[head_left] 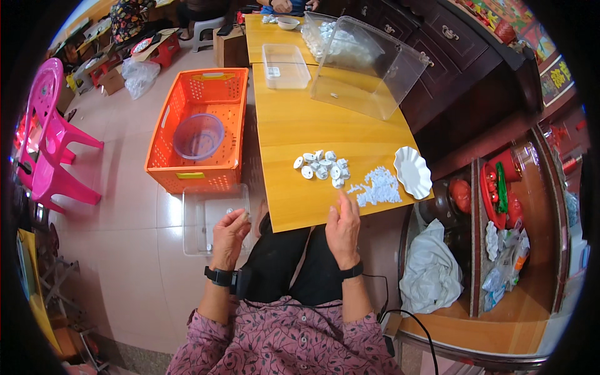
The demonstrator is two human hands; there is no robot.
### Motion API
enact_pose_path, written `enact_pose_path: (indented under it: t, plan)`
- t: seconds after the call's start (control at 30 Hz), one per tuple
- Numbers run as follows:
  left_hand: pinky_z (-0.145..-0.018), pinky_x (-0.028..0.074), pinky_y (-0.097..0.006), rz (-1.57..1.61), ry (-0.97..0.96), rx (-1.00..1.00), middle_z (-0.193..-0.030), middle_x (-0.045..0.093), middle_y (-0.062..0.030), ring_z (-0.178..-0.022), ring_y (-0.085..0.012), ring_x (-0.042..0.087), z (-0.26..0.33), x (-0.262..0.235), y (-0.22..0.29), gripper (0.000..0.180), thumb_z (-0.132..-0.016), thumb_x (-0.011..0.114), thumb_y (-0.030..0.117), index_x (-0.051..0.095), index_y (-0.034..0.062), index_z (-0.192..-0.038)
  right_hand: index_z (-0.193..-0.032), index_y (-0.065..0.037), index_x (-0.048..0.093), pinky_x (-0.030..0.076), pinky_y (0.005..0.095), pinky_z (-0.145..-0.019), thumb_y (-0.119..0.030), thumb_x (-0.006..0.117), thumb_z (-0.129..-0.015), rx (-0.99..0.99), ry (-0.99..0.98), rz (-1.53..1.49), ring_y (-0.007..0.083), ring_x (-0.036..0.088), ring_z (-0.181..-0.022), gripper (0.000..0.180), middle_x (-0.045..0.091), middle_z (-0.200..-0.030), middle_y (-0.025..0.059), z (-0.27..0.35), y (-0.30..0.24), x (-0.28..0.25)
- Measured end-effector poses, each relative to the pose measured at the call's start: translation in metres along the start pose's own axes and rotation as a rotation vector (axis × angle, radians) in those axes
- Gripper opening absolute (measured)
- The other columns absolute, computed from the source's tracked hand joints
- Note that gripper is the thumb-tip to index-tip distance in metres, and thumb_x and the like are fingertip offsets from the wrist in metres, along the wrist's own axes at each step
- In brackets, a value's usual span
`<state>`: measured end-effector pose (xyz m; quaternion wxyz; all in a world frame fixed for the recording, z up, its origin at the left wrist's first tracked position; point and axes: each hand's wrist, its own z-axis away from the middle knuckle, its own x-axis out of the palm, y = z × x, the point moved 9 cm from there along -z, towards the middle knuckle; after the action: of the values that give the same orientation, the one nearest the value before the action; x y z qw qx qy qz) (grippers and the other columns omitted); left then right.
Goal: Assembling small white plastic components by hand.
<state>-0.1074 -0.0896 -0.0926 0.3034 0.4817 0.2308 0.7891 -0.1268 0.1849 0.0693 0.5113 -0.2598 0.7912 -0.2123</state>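
Observation:
My left hand point(230, 234) is raised beside the table's near left corner, over a clear plastic bin point(195, 232) with a few small pale pieces inside. Its thumb and fingertips are pinched together; anything between them is too small to make out. At the table's front edge, my right hand point(343, 232) has its fingers stretched forward, apparently holding nothing. Just beyond its fingertips spreads a heap of tiny white plastic pieces point(379, 187). Several white round parts with dark holes point(321, 165) lie behind that heap, slightly left. A white scalloped dish point(413, 172) sits to the right.
An orange crate point(199, 181) holding a translucent purple bowl point(199, 136) stands left of the yellow table point(294, 215). Farther back are a shallow clear container point(285, 66) and a large tilted clear box point(369, 81). Shelves point(476, 237) flank the right side; another person's hand point(282, 6) shows at the far end.

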Motion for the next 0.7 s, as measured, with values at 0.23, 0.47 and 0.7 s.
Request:
enact_pose_path:
  t: [0.23, 0.47, 0.7]
  plan:
    - [-0.072, 0.057, -0.029, 0.139, 0.186, -0.143, -0.092, 0.067, -0.0075, -0.079, -0.0186, 0.066, -0.039, -0.094, -0.053, 0.019, -0.09, 0.068, 0.003, 0.061, -0.0014, -0.107, -0.133, 0.003, 0.052, 0.038, 0.0441, -0.105, 0.004, 0.053, -0.085, -0.09, -0.04, 0.29, 0.0383, 0.048, -0.121, 0.048, 0.053, -0.138, 0.0176, -0.024, 0.019, 0.014]
    - [-0.072, 0.057, -0.029, 0.014, 0.359, -0.14, -0.096, 0.065, -0.0083, -0.083, -0.0195, 0.066, -0.031, -0.096, -0.05, 0.02, -0.089, 0.067, -0.001, 0.061, -0.0022, -0.108, -0.122, 0.0, 0.062, 0.044, 0.042, -0.1, 0.009, 0.052, -0.083, -0.149, -0.055, 0.178, 0.0356, 0.054, -0.115, 0.041, 0.061, -0.126, 0.0151, -0.008, 0.002, 0.017]
    - [-0.075, 0.054, -0.025, -0.175, 0.204, 0.178, -0.099, 0.066, -0.006, -0.084, -0.0143, 0.063, -0.008, -0.02, 0.006, 0.025, -0.087, 0.071, 0.001, 0.063, -0.0019, -0.111, -0.121, 0.001, 0.062, 0.046, 0.0421, -0.099, 0.009, 0.052, -0.084, -0.13, -0.063, 0.002, 0.0356, 0.059, -0.112, 0.04, 0.064, -0.119, 0.0168, 0.009, -0.021, 0.022]
